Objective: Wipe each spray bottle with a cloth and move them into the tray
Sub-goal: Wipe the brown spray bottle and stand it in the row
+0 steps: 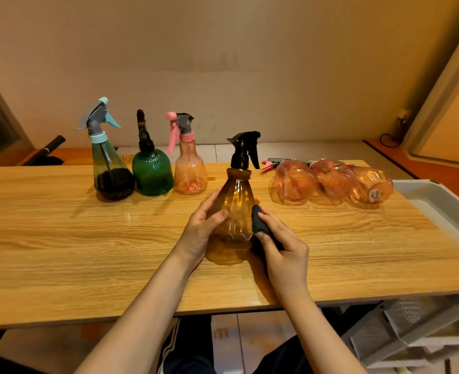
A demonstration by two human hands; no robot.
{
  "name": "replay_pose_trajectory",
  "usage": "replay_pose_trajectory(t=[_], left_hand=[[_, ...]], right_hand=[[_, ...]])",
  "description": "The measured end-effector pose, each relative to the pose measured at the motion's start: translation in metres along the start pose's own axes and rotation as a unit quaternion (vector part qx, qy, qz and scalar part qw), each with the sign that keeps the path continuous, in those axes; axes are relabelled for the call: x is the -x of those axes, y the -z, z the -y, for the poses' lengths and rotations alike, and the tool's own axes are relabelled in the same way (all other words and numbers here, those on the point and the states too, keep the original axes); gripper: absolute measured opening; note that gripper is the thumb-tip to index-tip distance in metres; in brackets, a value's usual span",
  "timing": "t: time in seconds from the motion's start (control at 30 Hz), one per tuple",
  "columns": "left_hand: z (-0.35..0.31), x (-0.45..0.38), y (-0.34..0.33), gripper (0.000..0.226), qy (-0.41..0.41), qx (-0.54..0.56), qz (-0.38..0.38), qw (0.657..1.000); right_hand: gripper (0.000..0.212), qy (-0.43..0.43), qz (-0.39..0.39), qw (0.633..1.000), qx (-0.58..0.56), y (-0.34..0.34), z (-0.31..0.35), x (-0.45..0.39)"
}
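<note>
The pale grey plastic tray at three o'clock is running off the picture's right edge, so its far side is not showing. The dark grey folded cloth is lying mostly under the right hand, only its upper fold showing. The left hand is covering the left flank of the amber ribbed plastic spray bottle. Toward two o'clock, the three pink clear plastic spray bottles lying on their sides are hiding most of their own trigger heads. Both forearms are leaving the frame at six o'clock.
</note>
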State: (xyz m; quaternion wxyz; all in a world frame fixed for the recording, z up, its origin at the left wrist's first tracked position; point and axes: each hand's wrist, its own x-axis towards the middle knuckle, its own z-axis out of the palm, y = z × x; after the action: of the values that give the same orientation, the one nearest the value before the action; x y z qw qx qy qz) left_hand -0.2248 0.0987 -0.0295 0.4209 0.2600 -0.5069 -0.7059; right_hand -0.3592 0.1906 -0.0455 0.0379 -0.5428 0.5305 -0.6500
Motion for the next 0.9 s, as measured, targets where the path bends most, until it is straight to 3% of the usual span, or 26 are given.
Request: replay_pose_trajectory(t=[0.2, 0.33, 0.53, 0.67, 0.9], left_hand=[[0.0008, -0.0001, 0.0000, 0.104, -0.004, -0.024, -0.001, 1.000], [0.0025, 0.0003, -0.0010, 0.055, -0.013, -0.006, 0.002, 1.000], [0.0052, 0.0013, 0.0013, 0.067, 0.005, -0.039, -0.016, 0.999], [0.0041, 0.0046, -0.0020, 0.096, -0.008, -0.078, 0.015, 0.997], [0.0022, 0.0057, -0.0029, 0.066, -0.026, -0.077, 0.030, 0.996]], right_hand=[[0.043, -0.004, -0.005, 1.000, -0.008, 0.0008, 0.0009, 0.0001], [0.041, 0.010, 0.000, 1.000, -0.005, 0.0016, 0.0025, 0.0022], [0.041, 0.039, 0.002, 0.999, 0.017, 0.0034, 0.0057, 0.0040], [0.040, 0.044, -0.001, 0.999, 0.023, 0.0038, 0.0053, 0.0040], [0.040, 0.077, 0.006, 0.995, 0.066, 0.0012, 0.0060, 0.0042]])
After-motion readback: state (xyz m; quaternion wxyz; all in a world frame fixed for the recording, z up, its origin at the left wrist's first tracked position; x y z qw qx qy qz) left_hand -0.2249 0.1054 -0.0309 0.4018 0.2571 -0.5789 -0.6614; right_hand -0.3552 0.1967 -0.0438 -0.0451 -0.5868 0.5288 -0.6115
